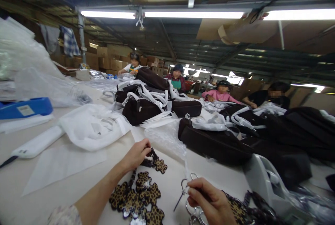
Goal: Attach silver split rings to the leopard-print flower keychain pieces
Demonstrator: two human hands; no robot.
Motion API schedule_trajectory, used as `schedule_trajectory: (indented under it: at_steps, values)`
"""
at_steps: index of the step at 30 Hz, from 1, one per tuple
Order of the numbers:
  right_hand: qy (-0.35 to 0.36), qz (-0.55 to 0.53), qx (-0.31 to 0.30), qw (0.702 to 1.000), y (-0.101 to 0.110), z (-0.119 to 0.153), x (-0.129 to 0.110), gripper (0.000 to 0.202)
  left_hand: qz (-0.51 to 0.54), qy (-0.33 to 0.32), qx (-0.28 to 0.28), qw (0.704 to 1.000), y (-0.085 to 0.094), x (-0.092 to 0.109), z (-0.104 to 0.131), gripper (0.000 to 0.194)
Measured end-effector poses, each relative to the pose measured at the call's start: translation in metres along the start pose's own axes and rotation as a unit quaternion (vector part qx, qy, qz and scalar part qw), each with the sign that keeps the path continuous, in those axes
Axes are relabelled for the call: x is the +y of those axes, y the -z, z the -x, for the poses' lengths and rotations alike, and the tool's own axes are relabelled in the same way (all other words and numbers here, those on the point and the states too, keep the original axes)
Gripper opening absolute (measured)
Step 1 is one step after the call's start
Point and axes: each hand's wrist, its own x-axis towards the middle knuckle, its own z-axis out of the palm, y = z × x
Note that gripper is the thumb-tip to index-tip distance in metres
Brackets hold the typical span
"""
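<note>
Near the lower middle, my left hand (pixel 137 153) is closed on the dark strap of a leopard-print flower charm (pixel 160 165). Below it, several more leopard-print flower charms (pixel 132 200) lie in a pile on the table (pixel 99 183). My right hand (pixel 209 199), lower right of centre, pinches a silver metal ring (pixel 184 186) between thumb and fingers. A thin dark pin-like piece hangs beside that ring, and more silver rings (pixel 192 208) are below the fingertips. Further leopard-print pieces (pixel 237 211) with dark straps lie right of my right hand.
Black bags (pixel 214 141) with white-wrapped straps are heaped beyond my hands. A tape dispenser (pixel 272 183) stands at right. White foam wrapping (pixel 94 127), a white handheld device (pixel 39 143) and a blue object (pixel 28 108) are at left. Several people sit or stand across the table.
</note>
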Motion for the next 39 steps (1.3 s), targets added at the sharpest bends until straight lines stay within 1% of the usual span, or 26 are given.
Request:
schedule_trajectory:
  at_steps: [2, 4, 5, 7, 9, 11, 13, 18, 20, 21, 23, 24, 25, 26, 28, 30, 31, 34, 35, 36, 37, 39]
  values:
    - [-0.001, 0.005, 0.000, 1.000, 0.000, 0.000, 0.000, 0.032, 0.079, 0.007, -0.004, 0.997, -0.002, 0.002, -0.002, 0.009]
    - [0.004, 0.007, 0.002, 1.000, 0.000, 0.000, -0.001, 0.034, 0.207, 0.029, -0.012, 0.978, -0.003, 0.004, -0.002, 0.013]
    - [0.007, 0.006, 0.002, 1.000, -0.001, 0.000, -0.001, 0.035, 0.280, 0.043, -0.019, 0.959, -0.004, 0.006, -0.001, 0.017]
    - [0.009, 0.002, 0.002, 1.000, -0.001, 0.000, -0.002, 0.036, 0.403, 0.072, -0.040, 0.911, -0.006, 0.011, 0.002, 0.027]
    - [0.010, 0.002, -0.003, 1.000, -0.002, 0.000, -0.003, 0.036, 0.466, 0.094, -0.066, 0.878, -0.008, 0.017, 0.006, 0.033]
    - [0.007, 0.001, -0.008, 1.000, -0.002, 0.001, -0.005, 0.034, 0.501, 0.117, -0.080, 0.854, -0.011, 0.022, 0.009, 0.035]
    - [0.000, -0.004, -0.009, 1.000, -0.002, 0.001, -0.005, 0.034, 0.518, 0.134, -0.083, 0.841, -0.014, 0.025, 0.010, 0.034]
    - [-0.007, -0.002, -0.005, 1.000, -0.002, 0.002, -0.005, 0.033, 0.525, 0.138, -0.097, 0.834, -0.018, 0.028, 0.012, 0.031]
    - [-0.008, -0.006, -0.007, 1.000, -0.003, 0.002, -0.006, 0.033, 0.538, 0.144, -0.111, 0.823, -0.018, 0.029, 0.013, 0.031]
    - [-0.007, -0.010, -0.008, 1.000, -0.003, 0.002, -0.007, 0.033, 0.551, 0.145, -0.121, 0.813, -0.018, 0.030, 0.013, 0.035]
    - [-0.005, -0.015, -0.006, 1.000, -0.004, 0.002, -0.008, 0.034, 0.574, 0.136, -0.144, 0.794, -0.019, 0.030, 0.013, 0.049]
    - [-0.004, -0.017, -0.003, 1.000, -0.004, 0.002, -0.009, 0.034, 0.578, 0.126, -0.157, 0.791, -0.020, 0.029, 0.013, 0.054]
    - [-0.003, -0.019, 0.000, 1.000, -0.004, 0.002, -0.009, 0.033, 0.572, 0.115, -0.166, 0.795, -0.021, 0.028, 0.013, 0.057]
    - [-0.003, -0.022, 0.002, 1.000, -0.004, 0.002, -0.009, 0.033, 0.556, 0.107, -0.170, 0.807, -0.023, 0.027, 0.013, 0.056]
    - [-0.003, -0.029, 0.002, 1.000, -0.004, 0.002, -0.009, 0.032, 0.501, 0.096, -0.163, 0.844, -0.027, 0.025, 0.012, 0.048]
    - [-0.001, -0.030, -0.004, 1.000, -0.003, 0.002, -0.009, 0.032, 0.431, 0.079, -0.137, 0.889, -0.030, 0.024, 0.011, 0.040]
    - [-0.001, -0.028, -0.010, 1.000, -0.003, 0.002, -0.009, 0.032, 0.389, 0.060, -0.119, 0.912, -0.031, 0.024, 0.011, 0.036]
    - [-0.002, -0.042, -0.012, 0.999, -0.003, 0.002, -0.011, 0.033, 0.232, -0.025, -0.071, 0.970, -0.031, 0.029, 0.013, 0.013]
    - [-0.004, -0.053, -0.009, 0.999, -0.004, 0.002, -0.012, 0.033, 0.170, -0.054, -0.060, 0.982, -0.030, 0.031, 0.014, 0.010]
    - [-0.007, -0.065, -0.005, 0.998, -0.004, 0.002, -0.013, 0.033, 0.112, -0.080, -0.053, 0.989, -0.030, 0.033, 0.016, 0.017]
    - [-0.011, -0.076, -0.002, 0.997, -0.005, 0.003, -0.015, 0.033, 0.064, -0.103, -0.051, 0.991, -0.030, 0.036, 0.018, 0.024]
    - [-0.025, -0.089, -0.005, 0.996, -0.005, 0.003, -0.017, 0.032, 0.011, -0.142, -0.061, 0.988, -0.031, 0.041, 0.021, 0.026]
